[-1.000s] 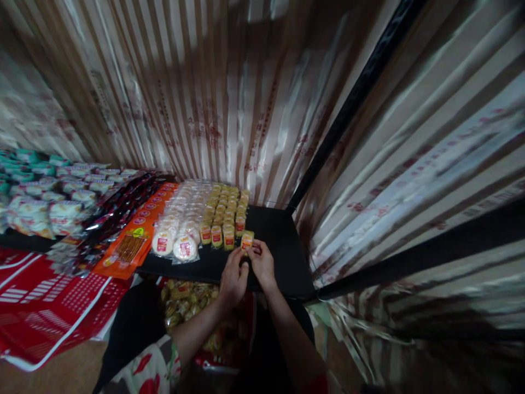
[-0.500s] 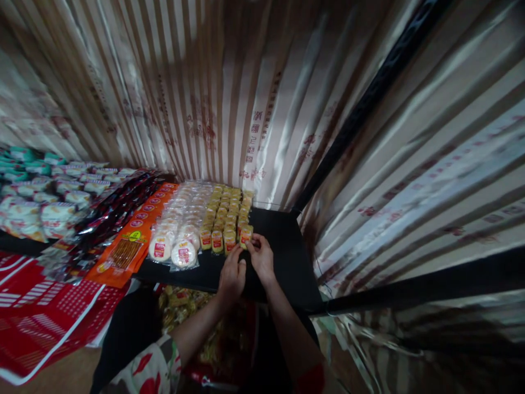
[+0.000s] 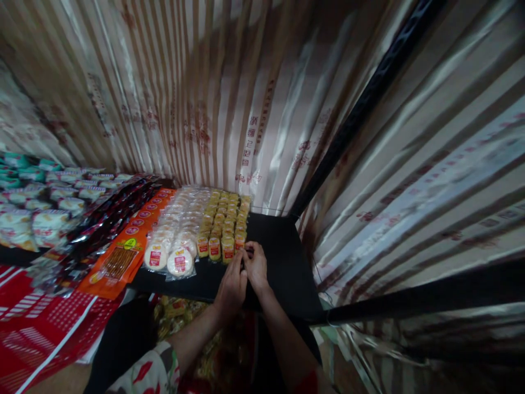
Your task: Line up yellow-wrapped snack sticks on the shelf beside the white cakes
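Observation:
Small yellow snack packets [image 3: 215,249] with red and white labels stand in several close rows on a black shelf [image 3: 281,246]. Both my hands meet at the front of the rightmost row. My left hand [image 3: 230,284] has its fingers stretched out together, their tips at the lower front of the end packet [image 3: 240,241]. My right hand [image 3: 256,269] curls its fingers and thumb at that packet's right corner, partly hiding it. Whatever lies between the fingertips is hard to make out. Left of the yellow rows, round white crackers [image 3: 180,261] lie in clear wrappers.
Orange snack bags [image 3: 118,262], dark shiny packs [image 3: 92,232] and white bags [image 3: 51,221] line the shelf leftward. A red basket [image 3: 49,328] sits lower left. More yellow packets [image 3: 174,309] lie below the shelf. A black post [image 3: 348,131] and striped curtain [image 3: 229,93] stand behind.
My hands have drawn closer together at the rightmost row, and my right fingers have curled in more over the end packet. The whole view has shifted slightly.

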The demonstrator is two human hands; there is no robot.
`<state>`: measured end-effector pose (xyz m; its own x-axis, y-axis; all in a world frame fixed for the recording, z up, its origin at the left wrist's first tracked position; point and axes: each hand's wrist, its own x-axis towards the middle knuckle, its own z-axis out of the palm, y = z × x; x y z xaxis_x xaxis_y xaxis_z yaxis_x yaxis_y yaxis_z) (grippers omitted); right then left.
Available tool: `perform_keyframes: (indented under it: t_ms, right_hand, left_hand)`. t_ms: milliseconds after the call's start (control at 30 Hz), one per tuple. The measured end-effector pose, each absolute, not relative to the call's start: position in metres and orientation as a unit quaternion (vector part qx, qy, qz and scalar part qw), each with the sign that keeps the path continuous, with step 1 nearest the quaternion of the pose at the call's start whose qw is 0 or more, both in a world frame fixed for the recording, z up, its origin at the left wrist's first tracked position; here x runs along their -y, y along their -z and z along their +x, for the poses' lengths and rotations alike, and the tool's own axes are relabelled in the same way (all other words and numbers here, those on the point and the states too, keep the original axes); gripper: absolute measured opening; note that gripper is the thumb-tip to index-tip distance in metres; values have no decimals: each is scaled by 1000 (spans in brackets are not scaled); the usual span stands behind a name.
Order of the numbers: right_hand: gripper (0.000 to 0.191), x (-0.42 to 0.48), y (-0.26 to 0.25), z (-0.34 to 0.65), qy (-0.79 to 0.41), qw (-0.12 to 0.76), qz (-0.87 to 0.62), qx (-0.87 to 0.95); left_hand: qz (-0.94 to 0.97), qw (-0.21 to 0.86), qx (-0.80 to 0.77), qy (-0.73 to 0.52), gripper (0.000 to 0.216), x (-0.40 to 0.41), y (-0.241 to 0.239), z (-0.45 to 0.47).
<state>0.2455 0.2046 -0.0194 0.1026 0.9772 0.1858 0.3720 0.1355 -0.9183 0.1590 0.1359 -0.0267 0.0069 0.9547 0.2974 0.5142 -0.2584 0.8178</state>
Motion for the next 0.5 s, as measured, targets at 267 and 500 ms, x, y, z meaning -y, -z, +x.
perform_keyframes:
  t_ms: [267, 500]
  right_hand:
    - [24, -211, 25, 254, -331, 505, -544, 582]
    - [57, -274, 20, 248, -448, 524, -532, 491]
  left_hand:
    - [662, 247, -559, -435, 49, -136, 32, 163]
    - [713, 164, -522, -438, 46, -128, 46, 165]
